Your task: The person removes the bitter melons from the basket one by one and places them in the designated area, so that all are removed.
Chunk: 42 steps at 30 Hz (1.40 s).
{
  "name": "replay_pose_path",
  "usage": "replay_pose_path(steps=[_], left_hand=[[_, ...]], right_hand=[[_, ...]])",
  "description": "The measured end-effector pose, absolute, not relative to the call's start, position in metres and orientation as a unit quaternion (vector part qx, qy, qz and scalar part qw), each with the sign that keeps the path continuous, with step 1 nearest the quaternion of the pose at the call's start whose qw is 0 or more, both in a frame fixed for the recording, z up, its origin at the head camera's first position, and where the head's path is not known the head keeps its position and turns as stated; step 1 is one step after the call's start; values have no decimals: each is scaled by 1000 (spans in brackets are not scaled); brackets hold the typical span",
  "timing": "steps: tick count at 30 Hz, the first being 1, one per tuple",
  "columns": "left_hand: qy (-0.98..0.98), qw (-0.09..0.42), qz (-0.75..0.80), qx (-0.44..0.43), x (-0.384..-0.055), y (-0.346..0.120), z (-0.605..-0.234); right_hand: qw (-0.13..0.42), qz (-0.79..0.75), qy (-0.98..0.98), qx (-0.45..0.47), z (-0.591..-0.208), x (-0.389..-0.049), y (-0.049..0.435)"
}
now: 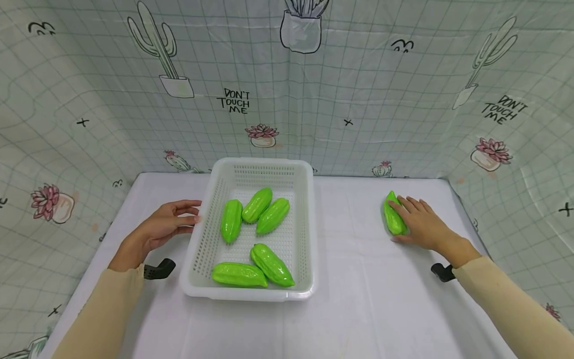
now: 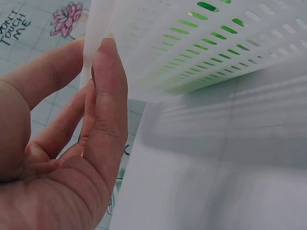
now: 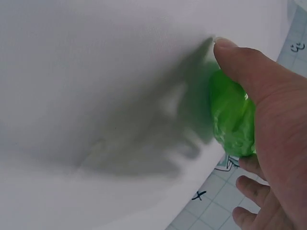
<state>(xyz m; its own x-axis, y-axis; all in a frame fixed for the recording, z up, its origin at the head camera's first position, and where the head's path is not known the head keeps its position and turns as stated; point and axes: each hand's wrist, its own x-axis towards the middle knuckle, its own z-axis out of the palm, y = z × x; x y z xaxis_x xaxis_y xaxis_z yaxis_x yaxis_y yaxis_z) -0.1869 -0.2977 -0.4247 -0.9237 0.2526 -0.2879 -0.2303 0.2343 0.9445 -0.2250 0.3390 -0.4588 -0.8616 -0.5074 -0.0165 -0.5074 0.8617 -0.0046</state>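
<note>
A white plastic basket with perforated walls stands left of centre, holding several glossy, ridged green bitter melons. At its left side, my left hand pinches the rim, with a finger on either side of the rim in the left wrist view. On the right of the table, my right hand holds a single bitter melon. Its thumb and index finger lie around that bitter melon, while the other fingers spread past it. The hand partly hides the bitter melon.
A white cloth covers the table. Behind it and along both sides hangs a grid-patterned curtain printed with cacti. Black wrist camera mounts stick out beside the wrists, close over the cloth.
</note>
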Motion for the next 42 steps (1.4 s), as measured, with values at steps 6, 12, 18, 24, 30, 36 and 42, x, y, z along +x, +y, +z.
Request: replay_pose_path(steps=[6, 12, 18, 24, 30, 36, 42], left_hand=[[760, 193, 620, 7, -186, -297, -424], [757, 194, 624, 6, -185, -295, -423], [757, 192, 624, 5, -185, -295, -423], [758, 192, 624, 5, -184, -296, -424], [756, 197, 625, 5, -184, -296, -425], [760, 196, 620, 7, -185, -296, -424], [762, 195, 618, 8, -184, -295, -422]], right_hand=[[4, 4, 965, -262, -460, -226, 339], [7, 7, 966, -257, -457, -224, 337], [8, 12, 966, -258, -452, -221, 332], [-15, 13, 961, -274, -449, -219, 328], [-67, 14, 947, -313, -441, -218, 321], [-78, 22, 938, -336, -416, -216, 299], [-71, 32, 931, -356, -387, -209, 268]])
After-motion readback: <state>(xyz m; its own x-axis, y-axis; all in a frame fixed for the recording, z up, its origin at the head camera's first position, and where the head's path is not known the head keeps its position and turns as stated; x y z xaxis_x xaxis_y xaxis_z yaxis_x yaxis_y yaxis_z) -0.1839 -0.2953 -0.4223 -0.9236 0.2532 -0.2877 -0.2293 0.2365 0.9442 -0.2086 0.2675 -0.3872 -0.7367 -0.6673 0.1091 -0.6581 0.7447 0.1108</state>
